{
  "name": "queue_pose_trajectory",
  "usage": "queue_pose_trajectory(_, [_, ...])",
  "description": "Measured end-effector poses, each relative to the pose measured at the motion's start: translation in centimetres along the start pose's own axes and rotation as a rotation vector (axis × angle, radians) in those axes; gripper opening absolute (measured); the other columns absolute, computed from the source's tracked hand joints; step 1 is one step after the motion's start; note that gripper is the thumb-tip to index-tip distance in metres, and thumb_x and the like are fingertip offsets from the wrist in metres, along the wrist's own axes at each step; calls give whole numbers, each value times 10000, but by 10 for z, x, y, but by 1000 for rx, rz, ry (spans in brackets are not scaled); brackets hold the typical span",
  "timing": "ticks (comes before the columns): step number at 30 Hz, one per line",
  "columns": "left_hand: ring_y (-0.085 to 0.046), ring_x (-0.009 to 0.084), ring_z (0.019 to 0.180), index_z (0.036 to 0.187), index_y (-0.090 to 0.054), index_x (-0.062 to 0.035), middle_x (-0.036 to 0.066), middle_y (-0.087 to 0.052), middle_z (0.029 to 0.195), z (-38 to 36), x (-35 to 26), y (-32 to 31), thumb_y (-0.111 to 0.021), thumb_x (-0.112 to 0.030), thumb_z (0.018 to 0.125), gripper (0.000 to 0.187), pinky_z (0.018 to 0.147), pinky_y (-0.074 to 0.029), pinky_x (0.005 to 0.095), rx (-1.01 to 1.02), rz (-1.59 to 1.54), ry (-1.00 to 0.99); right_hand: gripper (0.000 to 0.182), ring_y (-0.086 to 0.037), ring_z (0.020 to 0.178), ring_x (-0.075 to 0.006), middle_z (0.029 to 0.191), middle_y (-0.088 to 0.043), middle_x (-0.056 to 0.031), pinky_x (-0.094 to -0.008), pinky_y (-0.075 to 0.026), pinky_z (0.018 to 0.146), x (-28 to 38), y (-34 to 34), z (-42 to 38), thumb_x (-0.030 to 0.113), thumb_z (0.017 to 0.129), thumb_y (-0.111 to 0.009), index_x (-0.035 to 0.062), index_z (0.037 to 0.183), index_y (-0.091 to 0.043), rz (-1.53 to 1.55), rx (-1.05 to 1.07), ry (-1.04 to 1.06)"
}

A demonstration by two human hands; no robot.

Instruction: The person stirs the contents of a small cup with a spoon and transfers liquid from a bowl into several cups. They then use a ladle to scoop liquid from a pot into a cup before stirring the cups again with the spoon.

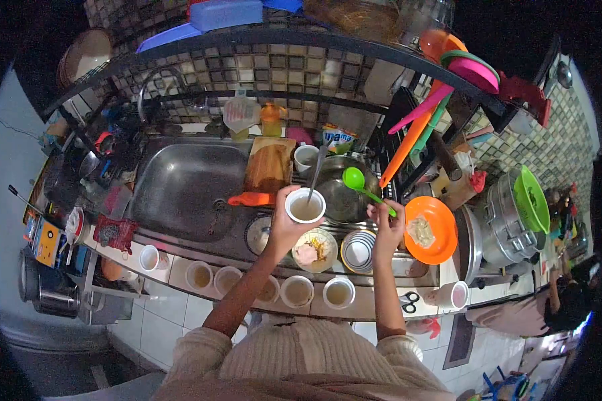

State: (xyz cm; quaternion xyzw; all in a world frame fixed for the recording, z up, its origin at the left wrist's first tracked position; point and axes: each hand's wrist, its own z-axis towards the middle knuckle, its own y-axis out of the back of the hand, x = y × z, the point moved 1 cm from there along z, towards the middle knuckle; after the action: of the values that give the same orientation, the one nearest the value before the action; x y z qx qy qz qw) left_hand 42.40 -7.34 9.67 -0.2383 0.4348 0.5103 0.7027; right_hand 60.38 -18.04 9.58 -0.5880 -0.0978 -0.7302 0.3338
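My left hand point(286, 230) is wrapped round a white cup point(306, 208) of cloudy liquid, and a metal spoon point(319, 166) stands in it. In my right hand point(386, 230) is the handle of a green plastic ladle point(354, 178), its round bowl over the metal pan point(334, 207) behind. Below the cup sits a bowl point(331, 259) with pinkish and yellow-brown food. A stack of white bowls point(359, 252) stands between my hands. To the right of my right hand lies an orange plate point(443, 235) with pale food pieces on it.
Several cups of liquid, one a white cup point(339, 293), line the counter's front edge. Scissors point(409, 302) lie at the right. The sink point(180, 180) is left, beside a wooden cutting board point(269, 164). A shelf with hanging utensils juts overhead; a steamer pot point(512, 217) stands right.
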Motion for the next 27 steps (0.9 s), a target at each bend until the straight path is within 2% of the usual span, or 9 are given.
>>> queue_pose_trajectory(6, [-514,196,1034,1172,-364,-46,101,-500,1089,-14,-25,22,-833,-69,564,768,897,-416,314,-21,4,16,475,-579,862,-177,1084,-541,-123,-268,-488,740,-19,14,-14,91,850,-572,-22,1262,-364,-257,165,-129])
queue_pose_trajectory(9, [-512,207,1043,1175,-365,-49,105,-497,1088,-24,-42,36,-838,-88,557,780,904,-411,319,-26,29,39,586,-435,1061,-332,1108,-452,-223,-393,-347,917,2,7,-33,72,774,-618,-4,1291,-351,-755,125,237])
queue_pose_trajectory(12, [-506,214,1057,1197,-358,-52,107,-490,1109,-35,-56,54,-843,-95,548,811,915,-406,334,-7,70,92,538,-398,1088,-363,1122,-431,-239,-408,-320,939,45,-19,-54,83,802,-590,8,1285,-363,-891,115,321])
queue_pose_trajectory(13, [-500,215,1065,1208,-354,-54,107,-483,1123,-40,-62,61,-843,-93,547,824,921,-403,339,-21,114,59,498,-491,964,-269,1060,-475,-174,-353,-396,847,56,-27,-58,100,808,-595,9,1262,-411,-894,134,348])
queue_pose_trajectory(14, [-495,217,1073,1219,-349,-56,108,-476,1136,-43,-67,69,-844,-92,545,837,926,-399,344,-36,158,22,498,-491,964,-269,1060,-475,-174,-353,-396,847,63,-36,-60,100,808,-595,9,1262,-411,-875,134,366])
queue_pose_trajectory(16, [-480,211,1094,1231,-361,-63,96,-468,1157,-53,-82,87,-848,-98,542,845,940,-384,340,0,69,139,463,-514,769,-134,990,-504,-86,-259,-429,686,75,-54,-70,109,803,-613,16,1231,-466,-405,444,-2])
queue_pose_trajectory(17, [-476,204,1103,1226,-374,-64,90,-469,1166,-57,-95,97,-852,-107,539,838,943,-381,340,53,48,154,451,-450,644,-50,945,-511,-25,-196,-389,572,85,-71,-77,108,790,-632,22,1211,-497,-342,485,59])
queue_pose_trajectory(24, [-476,212,1128,1203,-428,-77,86,-491,1174,-99,-118,178,-866,-164,527,810,950,-375,349,223,72,243,361,-438,629,-83,777,-502,-23,-226,-384,567,103,-176,-124,109,791,-638,34,1137,-570,-37,976,127])
queue_pose_trajectory(27, [-478,211,1117,1196,-419,-69,86,-499,1145,-124,-104,212,-866,-140,521,812,948,-387,351,133,45,346,221,-486,627,-146,781,-573,-65,-262,-398,570,115,-200,-152,98,800,-620,29,1009,-624,-217,1062,195])
